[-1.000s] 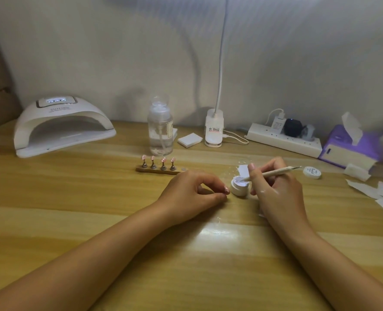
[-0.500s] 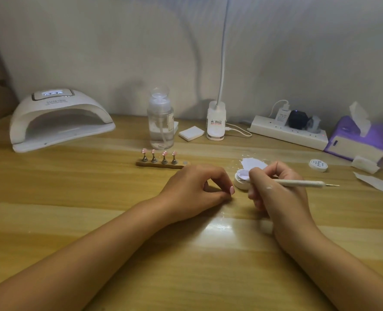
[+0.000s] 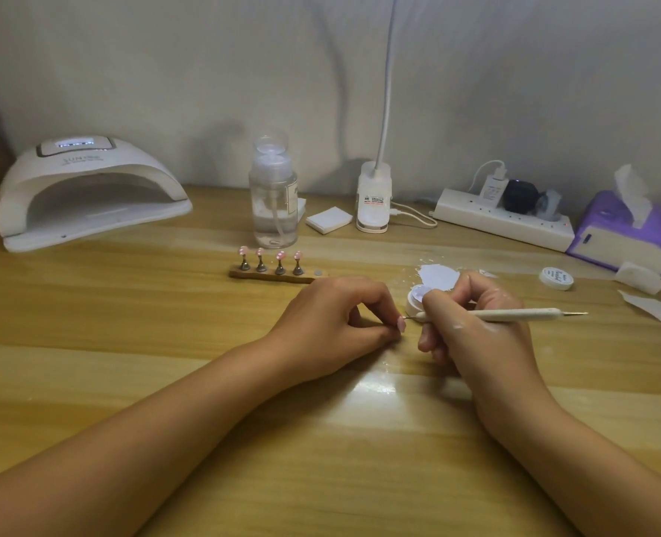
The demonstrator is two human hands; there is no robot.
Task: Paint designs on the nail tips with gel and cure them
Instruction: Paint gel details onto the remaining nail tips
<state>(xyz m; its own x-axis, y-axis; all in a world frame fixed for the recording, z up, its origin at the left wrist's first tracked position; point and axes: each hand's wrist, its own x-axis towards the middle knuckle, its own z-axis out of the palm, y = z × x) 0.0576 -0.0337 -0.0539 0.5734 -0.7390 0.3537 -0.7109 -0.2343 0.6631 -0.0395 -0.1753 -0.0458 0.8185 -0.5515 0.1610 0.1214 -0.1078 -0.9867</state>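
My left hand (image 3: 336, 323) rests on the wooden table and pinches a small pink nail tip (image 3: 401, 324) between thumb and fingers. My right hand (image 3: 472, 323) grips a white dotting pen (image 3: 514, 314), held level, with its fine left point touching the nail tip. Just behind the pen sits an open white gel pot (image 3: 416, 298), partly hidden by my right fingers. A wooden holder strip (image 3: 270, 274) behind my left hand carries several pink nail tips on metal stands. The white curing lamp (image 3: 88, 195) stands at the far left.
A clear pump bottle (image 3: 272, 203), a white pad (image 3: 328, 220), a clip lamp base (image 3: 373, 201) and a power strip (image 3: 503, 220) line the back. A pot lid (image 3: 556, 278), a purple tissue box (image 3: 623, 234) and paper scraps (image 3: 654, 304) lie on the right.
My right hand swung the pen from the gel pot down to level and brought its point leftward onto the nail tip in my left hand. My left hand stayed put.
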